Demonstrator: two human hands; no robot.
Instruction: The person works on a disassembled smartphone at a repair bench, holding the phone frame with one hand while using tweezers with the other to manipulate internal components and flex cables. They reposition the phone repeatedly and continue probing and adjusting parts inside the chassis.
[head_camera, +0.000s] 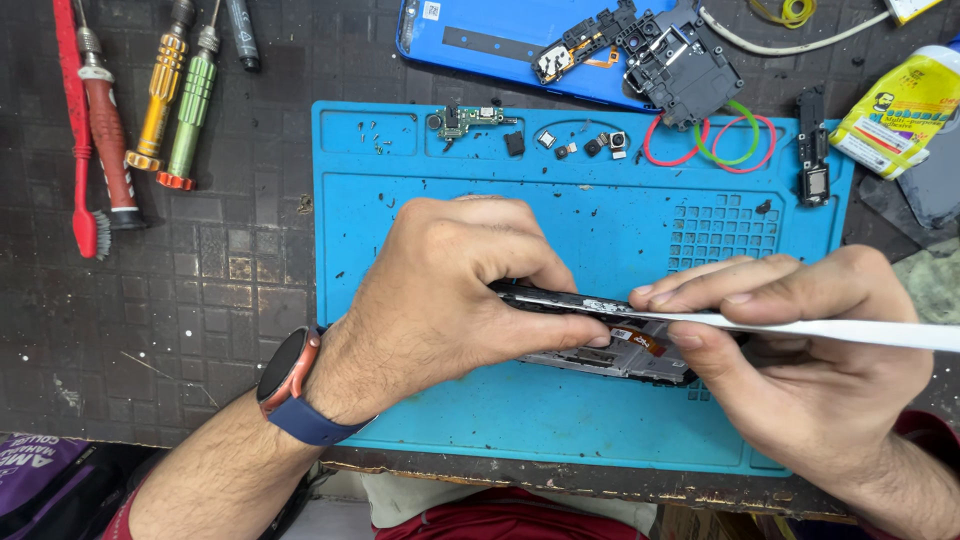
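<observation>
My left hand (455, 290) grips an opened phone body (610, 355), tilted on its edge over the blue repair mat (470, 420). My right hand (800, 340) pinches a thin flat white pry tool (860, 330) whose tip lies along the phone's upper edge. An orange flex cable (650, 340) shows inside the phone between my thumbs. A watch with a blue strap sits on my left wrist.
Small phone parts (590, 145) and screws lie in the mat's top trays, with coloured rubber bands (725, 140). A blue phone back cover (500, 40) and black frame (680, 60) lie beyond. Screwdrivers (180, 100) and a red toothbrush (80, 150) rest at left, a yellow glue tube (895, 115) at right.
</observation>
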